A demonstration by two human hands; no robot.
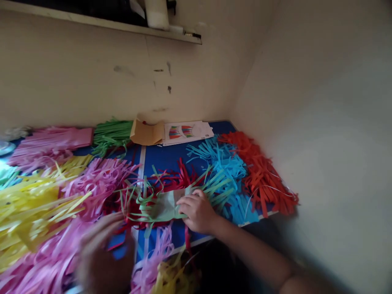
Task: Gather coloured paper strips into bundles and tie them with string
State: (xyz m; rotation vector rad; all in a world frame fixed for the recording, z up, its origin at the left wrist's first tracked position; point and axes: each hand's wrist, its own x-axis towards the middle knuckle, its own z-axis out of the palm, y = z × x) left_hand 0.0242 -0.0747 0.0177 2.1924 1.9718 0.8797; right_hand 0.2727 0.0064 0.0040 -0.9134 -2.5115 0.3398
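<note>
A light green sheet of tissue paper (167,205), cut into strips at both ends, lies on top of red fringed paper (180,177) near the table's front edge. My right hand (196,210) rests on the right part of the green sheet, its fingers bent and close together; whether they pinch the paper is hard to tell. Left of the sheet, my left hand (107,249) is smeared by motion, over the pink fringed paper (58,253). Its fingers reach toward the green strips, and I cannot make out whether they touch anything.
Blue fringes (228,163) and orange fringes (260,175) lie at the right. Yellow fringes (27,208) cover the left side. Along the wall are a pink bundle (70,138), a green bundle (113,131), a brown envelope (148,133) and a printed sheet (199,130). Above hangs a shelf (101,25).
</note>
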